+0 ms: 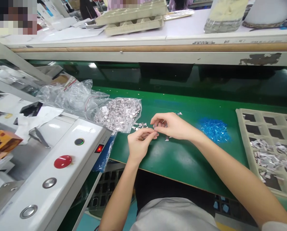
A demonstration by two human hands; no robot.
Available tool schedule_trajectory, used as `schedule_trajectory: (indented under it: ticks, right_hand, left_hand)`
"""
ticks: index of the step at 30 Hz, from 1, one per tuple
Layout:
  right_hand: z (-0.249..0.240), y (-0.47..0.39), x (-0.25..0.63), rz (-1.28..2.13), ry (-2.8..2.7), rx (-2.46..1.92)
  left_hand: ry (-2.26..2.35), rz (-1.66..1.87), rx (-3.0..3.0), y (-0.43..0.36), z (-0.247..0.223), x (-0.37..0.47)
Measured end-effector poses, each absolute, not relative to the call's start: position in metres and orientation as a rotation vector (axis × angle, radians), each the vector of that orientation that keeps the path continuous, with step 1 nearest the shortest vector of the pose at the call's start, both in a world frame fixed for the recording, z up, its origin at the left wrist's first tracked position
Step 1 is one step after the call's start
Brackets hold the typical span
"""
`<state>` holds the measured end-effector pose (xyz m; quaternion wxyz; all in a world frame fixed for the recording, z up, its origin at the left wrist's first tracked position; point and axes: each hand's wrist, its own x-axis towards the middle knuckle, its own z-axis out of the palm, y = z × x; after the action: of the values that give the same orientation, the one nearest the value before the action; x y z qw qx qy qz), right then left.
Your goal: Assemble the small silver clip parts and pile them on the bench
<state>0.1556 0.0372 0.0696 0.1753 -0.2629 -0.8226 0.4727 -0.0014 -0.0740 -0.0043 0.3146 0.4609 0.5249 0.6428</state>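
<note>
Over the green table my left hand [140, 142] and my right hand [168, 125] meet, thumbs and fingertips pinched together. Whatever lies between the fingertips is too small and covered to make out. Just behind my left hand, several small silvery pieces [139, 126] are scattered on the table. One more small piece [167, 138] lies under my right hand, and another [179, 113] beyond it. A clear plastic bag [120, 114] full of similar pieces lies to the left. Right of my hands is a heap of blue film strips [214, 129].
A beige compartment tray [241, 128] holding small pieces stands at the right. On the left, a white machine panel [71, 141] carries a red button [62, 161] and a lit switch [99, 148]. Crumpled plastic bags [71, 96] lie behind it. A shelf [143, 57] spans the back.
</note>
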Motion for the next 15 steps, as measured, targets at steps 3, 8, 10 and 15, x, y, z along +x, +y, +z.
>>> schedule_trajectory:
  ticks: [3, 8, 10, 15]
  right_hand:
    - [0.074, 0.039, 0.157, 1.387, -2.355, -0.727]
    - [0.078, 0.037, 0.158, 1.344, -2.453, -0.692]
    - [0.076, 0.039, 0.159, 1.273, -2.476, -0.704]
    - [0.065, 0.058, 0.172, 1.037, -2.510, -0.951]
  left_hand:
    - [1.413, 1.659, 1.215, -0.074, -0.007, -0.002]
    - [1.442, 1.589, 1.302, -0.074, -0.010, -0.002]
    - [1.483, 1.570, 1.417, -0.074, -0.007, -0.006]
    - [1.915, 1.482, 1.778, -0.081, -0.002, -0.033]
